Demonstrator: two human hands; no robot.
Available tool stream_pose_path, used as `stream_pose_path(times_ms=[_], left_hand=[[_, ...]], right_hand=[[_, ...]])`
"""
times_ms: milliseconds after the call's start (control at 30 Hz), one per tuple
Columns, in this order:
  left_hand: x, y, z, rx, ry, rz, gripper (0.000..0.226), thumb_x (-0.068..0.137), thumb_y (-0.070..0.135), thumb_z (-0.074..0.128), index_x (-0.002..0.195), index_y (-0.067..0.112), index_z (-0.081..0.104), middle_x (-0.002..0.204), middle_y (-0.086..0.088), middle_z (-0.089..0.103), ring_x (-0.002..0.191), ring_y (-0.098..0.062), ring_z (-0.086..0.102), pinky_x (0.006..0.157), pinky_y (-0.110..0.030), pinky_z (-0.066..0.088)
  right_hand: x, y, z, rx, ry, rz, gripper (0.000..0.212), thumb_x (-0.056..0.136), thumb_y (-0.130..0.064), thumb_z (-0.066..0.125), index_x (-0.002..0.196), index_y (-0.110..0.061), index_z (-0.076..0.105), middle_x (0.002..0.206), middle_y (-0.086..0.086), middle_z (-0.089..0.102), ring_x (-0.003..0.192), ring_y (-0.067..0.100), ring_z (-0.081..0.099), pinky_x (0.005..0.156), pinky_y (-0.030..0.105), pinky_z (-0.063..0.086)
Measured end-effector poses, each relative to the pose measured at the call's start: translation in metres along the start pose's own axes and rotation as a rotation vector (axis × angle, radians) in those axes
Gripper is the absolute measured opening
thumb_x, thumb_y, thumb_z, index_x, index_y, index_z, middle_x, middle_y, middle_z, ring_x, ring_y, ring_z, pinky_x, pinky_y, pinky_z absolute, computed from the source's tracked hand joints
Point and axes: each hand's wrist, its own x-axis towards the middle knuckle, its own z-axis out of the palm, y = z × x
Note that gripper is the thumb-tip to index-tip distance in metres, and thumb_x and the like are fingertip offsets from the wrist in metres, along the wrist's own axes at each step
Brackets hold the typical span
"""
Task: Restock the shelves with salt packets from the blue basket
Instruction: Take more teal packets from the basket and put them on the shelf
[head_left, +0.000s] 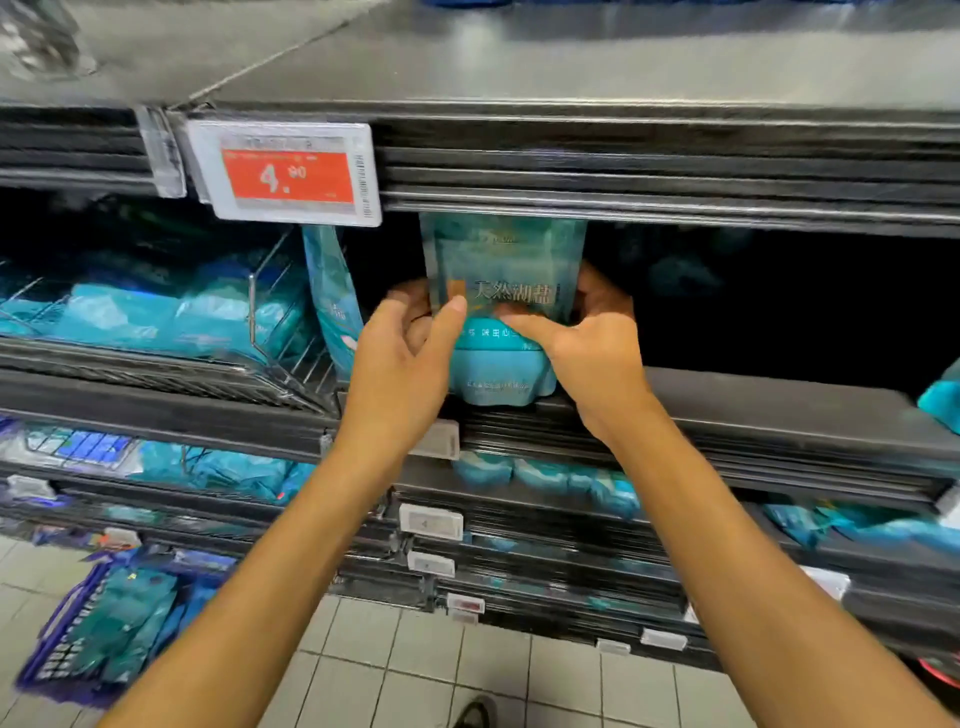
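A teal salt packet stands upright at the front edge of the dark shelf, under the shelf above. My left hand grips its left side, thumb on the front and fingers behind. My right hand grips its right side, thumb across the front. The blue basket sits on the floor at lower left with several teal packets in it.
Another teal packet stands just left of the held one, beside a wire divider with more packets lying behind it. A red price tag hangs above. Lower shelves hold more teal packets. The shelf space to the right is dark.
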Motion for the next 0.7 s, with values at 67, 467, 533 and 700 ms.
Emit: stream_pose_path(times_ms=[67,467,533,700], left_hand=[[-0.019,-0.002,-0.008,0.061,-0.083,0.032,0.028,0.102,0.012,0.054,0.129,0.005,0.053,0.114,0.009,0.069,0.109,0.002,0.063,0.099,-0.024,0.051],[-0.028,-0.040,-0.080,0.565,0.194,0.155,0.030,0.091,0.021,0.071,0.108,0.015,0.047,0.079,0.001,0.063,0.068,-0.009,0.062,0.068,-0.020,0.049],[-0.016,-0.046,-0.079,0.581,0.114,0.094,0.057,0.089,0.023,0.074,0.133,0.008,0.040,0.078,0.006,0.065,0.067,-0.003,0.064,0.066,-0.009,0.046],[0.010,-0.053,-0.077,0.596,-0.007,0.015,0.093,0.082,0.034,0.081,0.153,0.015,0.024,0.061,0.006,0.065,0.062,0.004,0.063,0.055,-0.008,0.045]], right_hand=[[0.004,-0.001,0.010,0.042,0.000,-0.061,0.039,0.072,-0.011,0.087,0.095,-0.036,0.068,0.091,-0.011,0.077,0.093,0.018,0.075,0.086,0.048,0.061],[0.014,-0.004,0.043,0.000,0.030,-0.128,0.052,0.076,-0.003,0.085,0.122,-0.011,0.062,0.119,0.010,0.070,0.113,0.028,0.067,0.100,0.048,0.054],[0.015,-0.005,0.048,-0.040,-0.011,-0.115,0.053,0.078,-0.006,0.084,0.125,-0.012,0.060,0.119,0.007,0.069,0.114,0.026,0.066,0.101,0.042,0.054],[0.019,-0.010,0.051,-0.141,-0.102,-0.053,0.040,0.086,-0.025,0.079,0.120,-0.019,0.060,0.109,-0.009,0.066,0.105,0.013,0.062,0.089,0.021,0.049]])
